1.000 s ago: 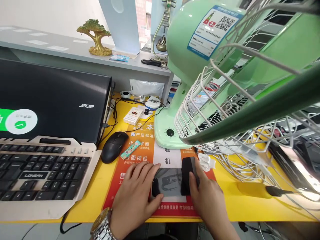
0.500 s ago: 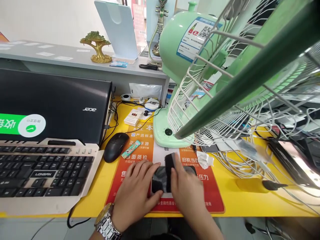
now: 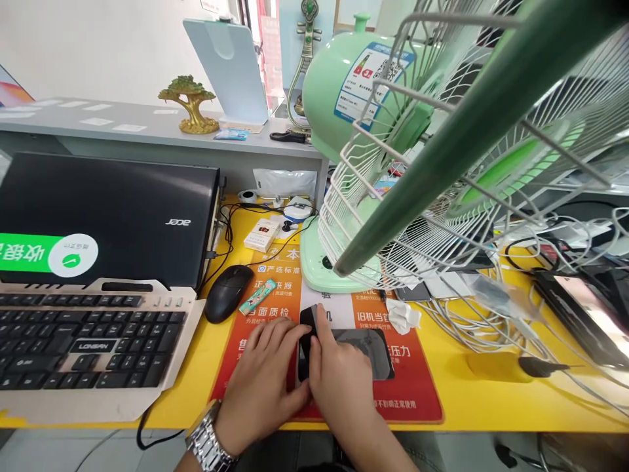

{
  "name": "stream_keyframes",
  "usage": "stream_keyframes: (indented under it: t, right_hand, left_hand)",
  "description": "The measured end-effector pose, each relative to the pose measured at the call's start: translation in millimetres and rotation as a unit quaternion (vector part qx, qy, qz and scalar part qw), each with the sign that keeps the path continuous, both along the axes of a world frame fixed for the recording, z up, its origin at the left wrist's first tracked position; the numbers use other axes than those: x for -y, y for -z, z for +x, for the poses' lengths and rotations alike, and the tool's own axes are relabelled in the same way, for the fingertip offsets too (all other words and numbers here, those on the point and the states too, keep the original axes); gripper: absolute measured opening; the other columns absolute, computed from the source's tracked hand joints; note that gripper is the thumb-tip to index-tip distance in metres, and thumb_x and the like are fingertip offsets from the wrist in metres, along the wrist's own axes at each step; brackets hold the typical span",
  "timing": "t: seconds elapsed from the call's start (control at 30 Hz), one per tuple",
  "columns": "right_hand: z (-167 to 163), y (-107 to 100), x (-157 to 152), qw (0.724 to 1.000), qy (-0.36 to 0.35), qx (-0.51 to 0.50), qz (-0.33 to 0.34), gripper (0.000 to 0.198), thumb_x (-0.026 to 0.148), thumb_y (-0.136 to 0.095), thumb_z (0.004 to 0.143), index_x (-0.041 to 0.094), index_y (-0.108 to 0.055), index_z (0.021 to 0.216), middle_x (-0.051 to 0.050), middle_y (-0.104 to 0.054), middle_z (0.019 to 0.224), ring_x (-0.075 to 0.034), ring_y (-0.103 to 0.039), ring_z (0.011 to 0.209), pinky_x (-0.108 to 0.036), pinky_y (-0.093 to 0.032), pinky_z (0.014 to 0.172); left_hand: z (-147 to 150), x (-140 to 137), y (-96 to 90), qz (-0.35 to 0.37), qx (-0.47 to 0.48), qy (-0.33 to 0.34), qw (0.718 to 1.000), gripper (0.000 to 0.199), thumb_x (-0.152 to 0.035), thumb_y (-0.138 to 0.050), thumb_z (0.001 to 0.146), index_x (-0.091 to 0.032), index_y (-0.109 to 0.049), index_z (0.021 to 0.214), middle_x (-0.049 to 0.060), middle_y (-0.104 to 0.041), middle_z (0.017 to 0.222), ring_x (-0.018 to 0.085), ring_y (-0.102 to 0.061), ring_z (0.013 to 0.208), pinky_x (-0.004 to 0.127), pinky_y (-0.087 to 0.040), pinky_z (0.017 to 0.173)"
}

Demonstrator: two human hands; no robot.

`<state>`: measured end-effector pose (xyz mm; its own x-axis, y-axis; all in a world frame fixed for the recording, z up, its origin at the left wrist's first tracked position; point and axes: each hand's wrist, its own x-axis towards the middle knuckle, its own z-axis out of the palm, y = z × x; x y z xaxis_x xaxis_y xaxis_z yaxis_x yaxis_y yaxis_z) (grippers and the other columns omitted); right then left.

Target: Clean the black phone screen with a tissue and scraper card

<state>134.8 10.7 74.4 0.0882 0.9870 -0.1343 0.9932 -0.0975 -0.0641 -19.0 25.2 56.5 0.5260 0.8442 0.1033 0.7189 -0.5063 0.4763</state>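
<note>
A dark phone, glossy side up, lies flat on the printed orange-red mat. My left hand, with a silver watch on its wrist, grips the phone's left end between thumb and fingers. My right hand holds a flat black piece, too covered to name exactly, against the phone's left part. The right index finger is stretched along this piece; the other fingers are curled. Left of the mat's upper part are a black mouse and a small green packet.
A green fan stands close behind the mat, its cage leaning over the right side. To the left are a keyboard and a black laptop. Crumpled tissue, tangled white cables and a yellow-handled tool lie right.
My right hand has slid left along the phone with the black piece, uncovering the phone's right part. My left hand stays at the left end. The camera view has shifted slightly.
</note>
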Motion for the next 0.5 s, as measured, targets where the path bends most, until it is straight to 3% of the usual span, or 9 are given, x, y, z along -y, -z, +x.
stream_keyframes:
  t: [0.23, 0.4, 0.5]
  right_hand:
    - [38.9, 8.7, 9.3, 0.995, 0.08, 0.039, 0.048, 0.051, 0.028, -0.047, 0.1, 0.022, -0.045, 0.15, -0.009, -0.074, 0.072, -0.023, -0.07, 0.06, -0.025, -0.048, 0.053]
    - [1.0, 8.5, 8.5, 0.999, 0.004, 0.017, 0.049, 0.057, 0.026, -0.053, 0.096, 0.021, -0.043, 0.152, -0.007, -0.071, 0.065, -0.021, -0.068, 0.053, -0.024, -0.048, 0.052]
    - [13.6, 12.6, 12.8, 0.997, 0.006, 0.023, 0.069, 0.055, 0.027, -0.053, 0.096, 0.021, -0.045, 0.15, -0.007, -0.071, 0.063, -0.021, -0.067, 0.051, -0.023, -0.046, 0.049]
  left_hand:
    - [-0.6, -0.5, 0.6, -0.021, 0.013, 0.001, 1.0, 0.053, -0.028, -0.067, 0.081, -0.03, -0.043, 0.129, 0.003, -0.055, 0.13, 0.03, -0.044, 0.129, 0.054, -0.034, 0.112]
    - [-0.7, 1.3, 1.9, 0.003, 0.023, -0.003, 1.0, 0.047, -0.021, -0.064, 0.08, -0.028, -0.044, 0.122, 0.005, -0.055, 0.125, 0.03, -0.045, 0.127, 0.055, -0.035, 0.109]
    - [-0.2, 0.9, 1.7, 0.005, 0.026, -0.003, 1.0, 0.044, -0.022, -0.065, 0.079, -0.028, -0.045, 0.118, 0.005, -0.055, 0.125, 0.03, -0.045, 0.125, 0.053, -0.035, 0.108]
